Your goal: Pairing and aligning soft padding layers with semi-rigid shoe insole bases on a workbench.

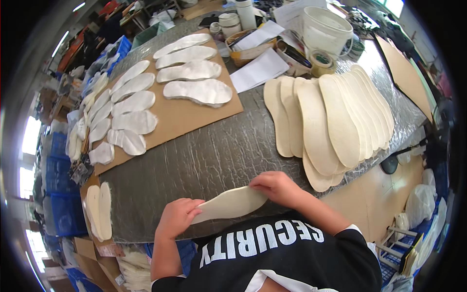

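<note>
At left, the left hand [179, 216] pinches one end of a cream, foot-shaped, felt-like insole [231, 204] near the close edge of the dark grey, wrinkled tabletop [204, 155]; the right hand [278, 188] pinches the other. Light, even tension should prevent creasing.

Left end of the insole [228, 203] hidden by the left hand [176, 217]; right hand [278, 189] covers part of the other end. Underside of the insole not visible. Fanned pile [340, 121]: lower insoles mostly covered by upper ones, can't get a reliable count. Near edge of the counter [204, 160] partly blocked by the torso and forearms. Black shirt [292, 258] cut by the lower edge. Blue crates [61, 214] warped and soft near the rim, contents unreadable. Dark rounded object [389, 165] past the counter's right side: too small to ID. Bucket [323, 31] bottom inside: can't see it.
</note>
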The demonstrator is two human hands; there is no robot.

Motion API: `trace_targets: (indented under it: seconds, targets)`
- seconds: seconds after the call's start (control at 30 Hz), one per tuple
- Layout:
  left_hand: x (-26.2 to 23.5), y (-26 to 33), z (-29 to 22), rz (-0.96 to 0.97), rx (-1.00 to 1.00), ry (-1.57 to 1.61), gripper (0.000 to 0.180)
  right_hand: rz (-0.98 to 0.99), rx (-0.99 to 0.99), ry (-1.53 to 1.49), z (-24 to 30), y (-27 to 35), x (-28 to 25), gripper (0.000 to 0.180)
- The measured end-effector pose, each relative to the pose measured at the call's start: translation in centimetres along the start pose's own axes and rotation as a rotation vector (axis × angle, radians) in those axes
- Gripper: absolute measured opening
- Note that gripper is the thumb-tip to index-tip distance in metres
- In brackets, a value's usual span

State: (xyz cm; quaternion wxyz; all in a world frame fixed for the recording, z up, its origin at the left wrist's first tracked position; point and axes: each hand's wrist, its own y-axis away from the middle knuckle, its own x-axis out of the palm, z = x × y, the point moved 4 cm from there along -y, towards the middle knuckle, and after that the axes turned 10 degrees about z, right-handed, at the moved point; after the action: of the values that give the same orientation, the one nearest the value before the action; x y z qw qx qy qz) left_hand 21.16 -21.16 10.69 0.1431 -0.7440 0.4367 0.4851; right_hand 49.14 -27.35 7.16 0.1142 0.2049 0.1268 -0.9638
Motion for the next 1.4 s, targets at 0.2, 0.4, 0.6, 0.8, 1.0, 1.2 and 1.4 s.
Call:
trace_targets:
  seconds: [0.2,0.4,0.6,0.8,1.0,1.2,1.4]
  targets:
    - [-0.2,1.4,4.2,-0.013,-0.252,-0.196,0.030,-0.137,0.299,0.094,-4.3,-10.7,-0.7,0.023]
    - [0.4,-2.6,0.3,0.046,-0.025,-0.067,0.045,-0.639,0.525,0.001,-16.3,-21.3,-5.4,0.032]
    - [4.2,-0.8,1.6,0.321,-0.410,0.236,0.047,-0.513,0.563,-0.485,-13.3,-20.1,-1.8,0.014]
    - [5.1,2.8,5.1,0.239,-0.144,0.704,0.037,-0.289,0.684,-0.962,-7.5,-7.5,2.8,0.008]
    - [2.7,4.2,4.1,-0.277,0.165,2.061,0.084,-0.031,0.882,-0.767,-4.9,4.2,0.7,0.004]
    - [0.4,3.1,2.5,-0.085,0.359,2.109,0.093,-0.258,0.799,-0.305,-3.5,7.0,-2.1,0.011]
    - [-2.2,0.0,-0.3,0.036,0.100,1.536,0.101,-0.149,0.311,0.268,-3.6,2.0,0.3,0.029]
